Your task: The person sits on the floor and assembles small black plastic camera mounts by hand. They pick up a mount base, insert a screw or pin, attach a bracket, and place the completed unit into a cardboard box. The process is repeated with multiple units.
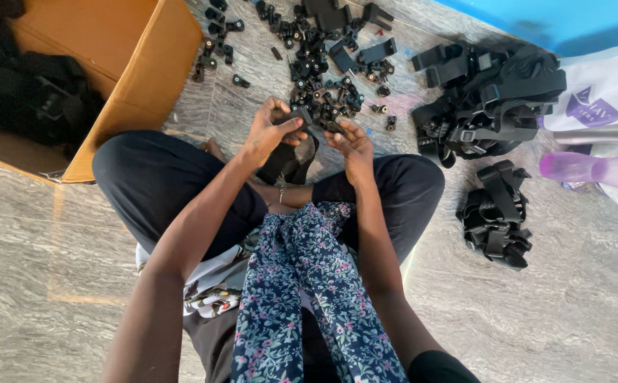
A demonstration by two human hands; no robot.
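I sit cross-legged on a grey stone floor. My left hand (270,131) grips a black strap assembly (289,159) by its plastic mount; the strap loops down over my crossed legs. My right hand (351,140) pinches a small black part at the same mount, fingers closed on it. Just beyond both hands lies a scatter of several small black plastic parts (319,74).
An open cardboard box (146,67) with black items inside stands at the upper left. A large heap of black straps (490,99) and a smaller one (497,213) lie at the right, beside a purple bottle (593,170) and a white bag (603,85).
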